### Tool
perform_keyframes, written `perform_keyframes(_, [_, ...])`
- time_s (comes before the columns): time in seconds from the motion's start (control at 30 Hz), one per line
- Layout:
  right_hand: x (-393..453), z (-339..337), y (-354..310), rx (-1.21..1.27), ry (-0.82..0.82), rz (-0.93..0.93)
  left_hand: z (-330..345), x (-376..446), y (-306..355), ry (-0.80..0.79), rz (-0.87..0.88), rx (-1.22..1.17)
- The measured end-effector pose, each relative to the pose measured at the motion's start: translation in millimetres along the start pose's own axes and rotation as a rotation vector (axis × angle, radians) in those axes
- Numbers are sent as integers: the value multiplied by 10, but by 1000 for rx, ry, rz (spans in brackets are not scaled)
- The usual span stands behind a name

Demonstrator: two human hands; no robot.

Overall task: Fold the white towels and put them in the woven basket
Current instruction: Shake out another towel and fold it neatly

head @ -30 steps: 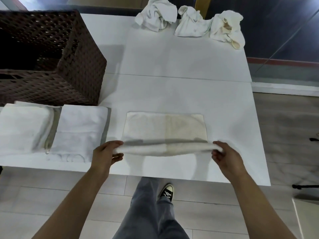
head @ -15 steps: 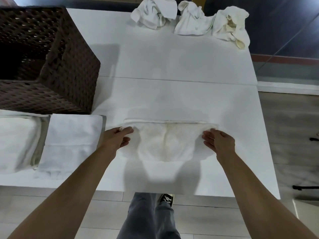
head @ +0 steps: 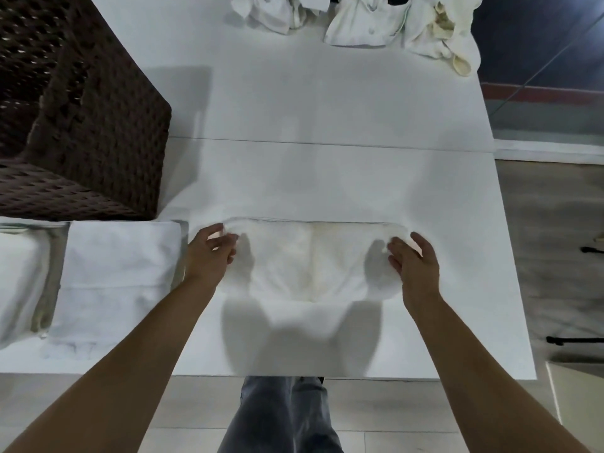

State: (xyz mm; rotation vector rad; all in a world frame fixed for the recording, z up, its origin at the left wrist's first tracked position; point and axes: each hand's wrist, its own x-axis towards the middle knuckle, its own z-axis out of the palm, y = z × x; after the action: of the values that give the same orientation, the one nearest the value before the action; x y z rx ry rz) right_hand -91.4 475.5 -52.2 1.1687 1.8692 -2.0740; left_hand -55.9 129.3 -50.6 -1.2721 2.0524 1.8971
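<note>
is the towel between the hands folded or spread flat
Folded: the towel lies doubled, its lifted edge brought to the far edge, left hand and right hand at its corners.

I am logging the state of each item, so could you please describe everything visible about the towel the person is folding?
The towel is white terry-looking cloth with a faint yellowish stain near its middle crease. It lies on the white table near the front edge, doubled over so its far edge is straight and its near side sags in a curve. The left hand and the right hand each have fingertips at a far corner. It lies apart from the folded towel to its left.
</note>
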Motion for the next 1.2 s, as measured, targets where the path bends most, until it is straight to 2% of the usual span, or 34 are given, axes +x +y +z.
perform_keyframes(0.13, [-359,106,215,-360,16,-267,-39,-154,-117,98,134,259])
perform_keyframes(0.23, [-612,234,424,-638,-166,-560,-111,-316,-273,185,126,422])
perform_keyframes(0.3, [-713,350,533,-829,-298,-757,-128,-368,-361,163,69,454])
perform_keyframes(0.37, [-778,455,600,-979,-364,-876,-119,-376,-402,145,-22,445])
perform_keyframes(0.43, [-786,501,689,-1087,-376,-866,-111,-344,-422,131,-97,400])
perform_keyframes(0.5, [-751,501,763,-1152,-379,-750,-97,-290,-417,141,-198,297])
perform_keyframes(0.67, [-760,539,776,-1157,-465,-630,-36,-188,-290,42,-355,66])
perform_keyframes(0.73, [-781,540,769,-1147,-512,-603,-29,-214,-215,48,-307,48])
perform_keyframes(0.83, [-793,560,715,-1043,-601,-469,15,-400,-35,94,-84,188])
perform_keyframes(0.9, [-816,599,648,-786,-653,-246,108,-638,118,98,103,286])
perform_keyframes(0.93, [-819,597,609,-637,-627,-178,169,-754,174,86,175,302])
perform_keyframes(0.97, [-810,566,556,-549,-545,-175,237,-852,210,72,232,302])
perform_keyframes(1.0, [-787,501,477,-561,-427,-257,306,-932,235,58,275,294])
perform_keyframes(1.1, [-609,128,360,-816,-93,-585,505,-1109,282,21,341,290])
perform_keyframes(1.17, [-488,-122,417,-1039,-37,-678,646,-1183,268,-8,367,303])
perform_keyframes(1.2, [-447,-221,487,-1084,-80,-657,724,-1218,254,-23,372,316])
